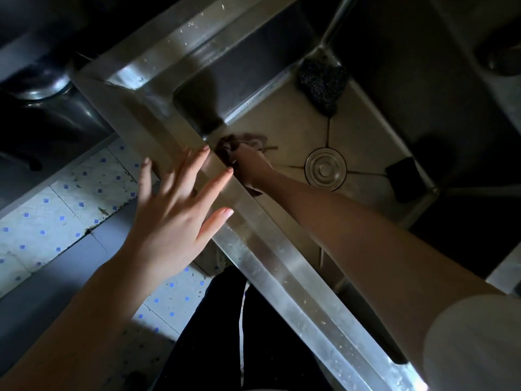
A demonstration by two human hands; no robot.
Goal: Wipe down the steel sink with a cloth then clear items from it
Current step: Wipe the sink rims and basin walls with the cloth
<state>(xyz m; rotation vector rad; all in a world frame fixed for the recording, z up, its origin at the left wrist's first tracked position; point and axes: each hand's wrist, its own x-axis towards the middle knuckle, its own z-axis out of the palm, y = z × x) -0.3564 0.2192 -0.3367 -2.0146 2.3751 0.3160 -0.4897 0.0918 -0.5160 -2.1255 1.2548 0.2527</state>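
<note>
A deep steel sink (284,122) fills the middle of the view, with a round drain (325,168) in its floor. My right hand (252,166) reaches down inside and is shut on a brownish cloth (242,141), pressed on the sink floor near the front left corner. My left hand (176,213) hovers over the sink's front rim (270,263), fingers spread, holding nothing. A dark scouring pad (321,83) lies in the far corner of the basin. A black sponge (406,179) rests in the right corner.
A faucet pipe (337,21) rises behind the basin. A second dark basin (42,114) lies to the left. Below are floor tiles with blue dots (64,210) and my dark trousers (225,334). The right side is in deep shadow.
</note>
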